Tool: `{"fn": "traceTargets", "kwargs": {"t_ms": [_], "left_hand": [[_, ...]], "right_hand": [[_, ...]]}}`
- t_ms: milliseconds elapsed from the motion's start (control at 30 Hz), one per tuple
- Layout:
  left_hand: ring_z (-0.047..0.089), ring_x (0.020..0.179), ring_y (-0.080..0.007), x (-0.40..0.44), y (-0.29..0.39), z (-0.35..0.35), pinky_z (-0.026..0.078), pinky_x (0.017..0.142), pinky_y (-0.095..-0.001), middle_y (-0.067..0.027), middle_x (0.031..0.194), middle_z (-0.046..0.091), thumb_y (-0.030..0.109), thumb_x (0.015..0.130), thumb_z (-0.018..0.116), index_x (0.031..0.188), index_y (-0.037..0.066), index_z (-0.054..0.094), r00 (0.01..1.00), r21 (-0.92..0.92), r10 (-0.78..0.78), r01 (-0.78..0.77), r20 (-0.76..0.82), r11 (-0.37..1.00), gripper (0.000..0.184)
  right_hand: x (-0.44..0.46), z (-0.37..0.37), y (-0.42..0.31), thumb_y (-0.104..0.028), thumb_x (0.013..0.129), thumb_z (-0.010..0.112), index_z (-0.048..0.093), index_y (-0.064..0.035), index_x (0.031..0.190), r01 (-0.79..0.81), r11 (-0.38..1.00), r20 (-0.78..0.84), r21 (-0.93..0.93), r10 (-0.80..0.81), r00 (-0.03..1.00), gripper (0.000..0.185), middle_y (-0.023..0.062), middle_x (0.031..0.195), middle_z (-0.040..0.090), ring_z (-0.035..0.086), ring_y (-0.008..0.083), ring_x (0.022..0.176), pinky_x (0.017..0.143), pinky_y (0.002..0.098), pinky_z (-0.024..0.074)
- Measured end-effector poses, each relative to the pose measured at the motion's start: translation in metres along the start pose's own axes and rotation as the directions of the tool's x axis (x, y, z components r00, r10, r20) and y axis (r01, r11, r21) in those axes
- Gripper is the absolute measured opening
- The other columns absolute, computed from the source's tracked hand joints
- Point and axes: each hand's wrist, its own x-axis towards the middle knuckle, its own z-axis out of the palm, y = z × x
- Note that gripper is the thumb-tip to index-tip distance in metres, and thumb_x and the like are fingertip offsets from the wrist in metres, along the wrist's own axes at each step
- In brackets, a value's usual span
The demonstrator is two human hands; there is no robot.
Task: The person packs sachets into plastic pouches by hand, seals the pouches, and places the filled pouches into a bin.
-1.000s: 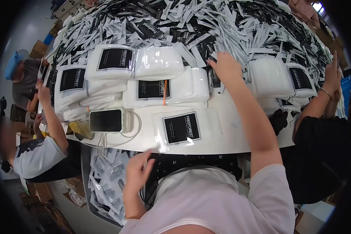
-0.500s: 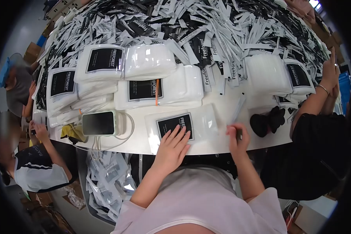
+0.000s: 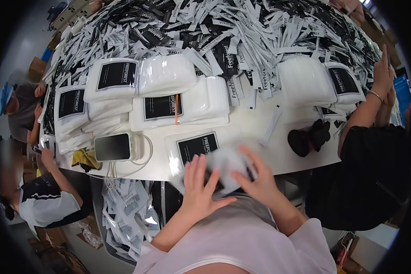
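Note:
A blurred, clear plastic bag (image 3: 226, 166) is between my hands at the table's front edge. My right hand (image 3: 258, 176) grips its right side between thumb and fingers. My left hand (image 3: 201, 187) lies at its left side with the fingers spread. Under and behind it on the table is a flat bag with a black FREEFOREST label (image 3: 197, 147). A single slim white packet (image 3: 272, 124) lies to the right of these bags.
Bundled bags (image 3: 166, 75) are stacked behind, with more at the right (image 3: 306, 82). Beyond lies a heap of packets (image 3: 205, 27). A phone (image 3: 113, 147) with a cable, a yellow-black item (image 3: 86, 160) and a black item (image 3: 308, 137) lie nearer. People flank the table.
My left hand has come off the flat label and my right hand has moved left to a bag, which is now lifted and blurred. The packet now lies apart from my right hand.

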Motion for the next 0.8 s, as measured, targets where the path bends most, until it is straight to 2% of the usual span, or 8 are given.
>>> {"fn": "traceTargets", "kwargs": {"t_ms": [100,200,333,433,467,600,667,800], "left_hand": [[0.034,0.117,-0.0471,0.009,-0.002,0.000,0.029,0.091,-0.0554,-0.0298,0.135,0.024,0.029,0.054,0.078,0.139,0.008,0.016,0.999,-0.007,0.035,-0.035,-0.017,0.999,0.107],[0.044,0.106,-0.0421,0.015,-0.005,-0.002,0.034,0.085,-0.0476,-0.0241,0.128,0.037,0.018,0.055,0.074,0.138,0.007,0.018,0.993,-0.178,0.107,-0.114,-0.046,0.977,0.101],[0.051,0.100,-0.0304,-0.003,-0.001,-0.013,0.038,0.080,-0.0379,-0.0134,0.116,0.052,0.014,0.056,0.074,0.135,0.004,0.030,0.986,-0.422,0.039,0.033,0.161,0.906,0.090],[0.052,0.099,-0.0290,-0.006,-0.007,-0.015,0.039,0.080,-0.0369,-0.0145,0.115,0.052,0.012,0.056,0.074,0.132,0.002,0.035,1.000,-0.415,-0.021,0.014,-0.011,0.910,0.086],[0.052,0.098,-0.0277,0.000,-0.002,-0.027,0.039,0.081,-0.0363,-0.0137,0.113,0.052,0.011,0.058,0.074,0.131,0.002,0.037,0.990,-0.428,-0.134,0.139,0.042,0.893,0.082],[0.050,0.100,-0.0284,-0.008,-0.005,-0.020,0.036,0.082,-0.0340,-0.0160,0.115,0.050,0.013,0.059,0.074,0.130,-0.001,0.036,0.999,-0.339,0.000,0.018,0.054,0.941,0.082],[0.049,0.101,-0.0286,-0.001,-0.002,-0.024,0.034,0.084,-0.0349,-0.0172,0.118,0.048,0.017,0.059,0.075,0.131,-0.003,0.033,0.996,-0.216,-0.094,0.090,-0.008,0.972,0.086],[0.041,0.109,-0.0338,0.003,0.004,-0.013,0.030,0.087,-0.0417,-0.0221,0.125,0.039,0.030,0.053,0.076,0.133,-0.008,0.021,0.992,-0.118,-0.115,0.108,-0.054,0.987,0.105]], "right_hand": [[-0.011,0.017,-0.011,-0.010,0.073,0.069,0.061,-0.0031,0.101,0.247,0.969,0.178,0.012,-0.245,0.953,0.030,0.0060,0.088,0.064,0.059,0.0100,0.080,0.070,0.0250,0.0469],[-0.013,0.009,-0.018,-0.016,0.070,0.071,0.064,-0.0037,0.093,-0.131,0.983,0.224,0.127,0.101,0.969,0.027,0.0111,0.074,0.063,0.061,0.0249,0.064,0.059,0.0299,0.0467],[-0.013,-0.003,-0.020,-0.015,0.071,0.071,0.063,-0.0015,0.087,0.187,0.978,0.323,-0.090,-0.149,0.934,0.023,0.0089,0.074,0.063,0.061,0.0233,0.064,0.058,0.0300,0.0466],[-0.002,-0.004,-0.030,-0.019,0.070,0.073,0.061,-0.0017,0.085,0.175,0.955,0.352,0.239,-0.254,0.901,0.026,0.0081,0.070,0.062,0.060,0.0246,0.062,0.057,0.0308,0.0464],[-0.002,-0.009,-0.028,-0.020,0.071,0.072,0.060,-0.0019,0.084,0.156,0.973,0.410,0.170,-0.213,0.887,0.026,0.0086,0.071,0.061,0.060,0.0252,0.063,0.057,0.0311,0.0463],[0.007,-0.019,-0.027,-0.018,0.075,0.069,0.057,-0.0026,0.080,0.269,0.940,0.396,-0.211,-0.169,0.902,0.020,0.0105,0.072,0.060,0.060,0.0189,0.066,0.060,0.0299,0.0465],[0.014,-0.024,-0.017,-0.018,0.079,0.065,0.055,-0.0037,0.078,0.212,0.913,0.134,0.348,-0.272,0.953,0.018,0.0105,0.072,0.057,0.059,0.0183,0.069,0.061,0.0300,0.0460],[0.020,-0.011,-0.068,-0.014,0.086,0.051,0.051,-0.0050,0.076,0.292,0.295,-0.246,0.910,-0.182,0.952,0.014,0.0106,0.076,0.053,0.058,0.0187,0.078,0.070,0.0337,0.0469]]}}
